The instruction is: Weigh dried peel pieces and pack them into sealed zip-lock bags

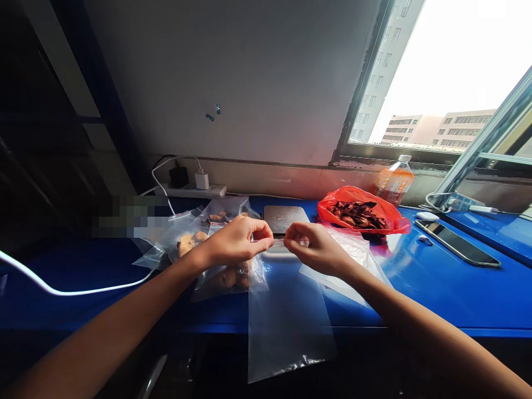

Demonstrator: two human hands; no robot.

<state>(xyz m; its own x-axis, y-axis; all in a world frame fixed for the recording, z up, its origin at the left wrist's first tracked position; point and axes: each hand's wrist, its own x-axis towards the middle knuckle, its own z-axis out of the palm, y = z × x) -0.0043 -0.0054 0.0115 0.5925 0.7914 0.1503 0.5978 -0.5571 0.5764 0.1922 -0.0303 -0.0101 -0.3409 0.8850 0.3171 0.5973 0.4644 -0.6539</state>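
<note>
Between my two hands hangs a clear zip bag [291, 327], flat and with nothing visible inside, its lower end below the table's front edge. My left hand [241, 241] pinches the bag's top edge on one side. On the other side my right hand [311, 246] is closed on the same edge. Just behind them sits a small kitchen scale [285, 218] with a metal plate, partly hidden by my hands. Left of it lie several filled zip bags [191, 241] holding brown, lumpy dried pieces. A pile of clear bags [351, 249] lies under my right wrist.
A red plastic bag [344, 194] full of dark dried slices stands open at the back right, before an orange drink bottle [395, 180]. Farther right a phone [457, 243] lies on the blue table [415, 299]. A power strip [195, 191] and white cable [78, 291] are at left.
</note>
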